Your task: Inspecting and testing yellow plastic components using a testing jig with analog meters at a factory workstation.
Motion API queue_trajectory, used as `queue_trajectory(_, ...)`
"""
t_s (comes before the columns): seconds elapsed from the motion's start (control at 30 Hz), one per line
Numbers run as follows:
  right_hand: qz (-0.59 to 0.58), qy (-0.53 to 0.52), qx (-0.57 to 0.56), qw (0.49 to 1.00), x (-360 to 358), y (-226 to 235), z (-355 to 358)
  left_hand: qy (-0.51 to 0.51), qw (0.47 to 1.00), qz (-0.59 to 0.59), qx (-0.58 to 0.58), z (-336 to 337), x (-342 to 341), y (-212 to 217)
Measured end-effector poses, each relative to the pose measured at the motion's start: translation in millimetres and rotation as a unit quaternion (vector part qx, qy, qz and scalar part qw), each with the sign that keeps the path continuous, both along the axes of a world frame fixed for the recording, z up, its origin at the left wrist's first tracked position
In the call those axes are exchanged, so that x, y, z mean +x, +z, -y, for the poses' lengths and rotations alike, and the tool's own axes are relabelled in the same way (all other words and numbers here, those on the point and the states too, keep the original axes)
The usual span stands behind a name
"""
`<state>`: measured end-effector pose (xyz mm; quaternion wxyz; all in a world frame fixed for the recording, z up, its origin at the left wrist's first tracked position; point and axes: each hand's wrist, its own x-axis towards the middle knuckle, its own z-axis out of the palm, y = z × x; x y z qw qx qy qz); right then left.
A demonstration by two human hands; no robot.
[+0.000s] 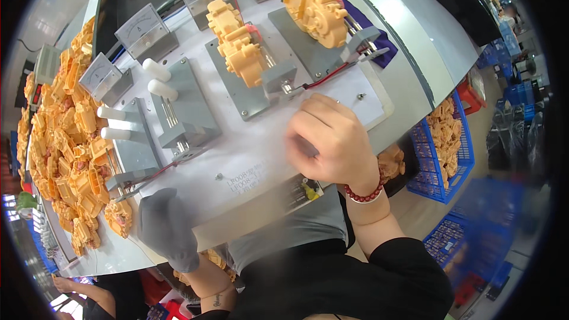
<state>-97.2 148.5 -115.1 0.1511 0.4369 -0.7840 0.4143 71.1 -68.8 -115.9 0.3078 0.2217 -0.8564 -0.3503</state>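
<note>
My right hand (329,141) is curled closed over the front of the white board, its fingertips slightly blurred; any contents are hidden. Beyond it, a yellow-orange plastic gearbox (237,44) sits on a grey test fixture (240,99). Another gearbox (315,10) rests on the fixture to its right. My left hand (166,228), in a grey glove, is smeared by motion at the board's front left edge. It is nearest a loose gearbox (118,218) and the leftmost fixture (133,151), which has white pegs (115,133) and bears no gearbox. A second pegged fixture (192,112) stands beside it.
A large heap of gearboxes (65,136) covers the table's left side. Analog meters (142,26) line the back. A purple cloth (385,47) lies behind the right fixture. A blue crate (459,160) of gearboxes stands at right. Another person's arm (89,290) shows lower left.
</note>
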Motion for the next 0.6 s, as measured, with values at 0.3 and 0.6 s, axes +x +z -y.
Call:
queue_trajectory(0.3,0.012,-0.004,-0.013,1.0,-1.2,1.2,-0.4,-0.011,0.998,0.008,-0.059,-3.9,-7.0,5.3)
queue_trajectory(0.6,0.03,0.006,-0.021,0.999,-1.5,0.6,-1.8,-0.009,0.998,0.01,-0.068,-5.1,-7.8,5.9)
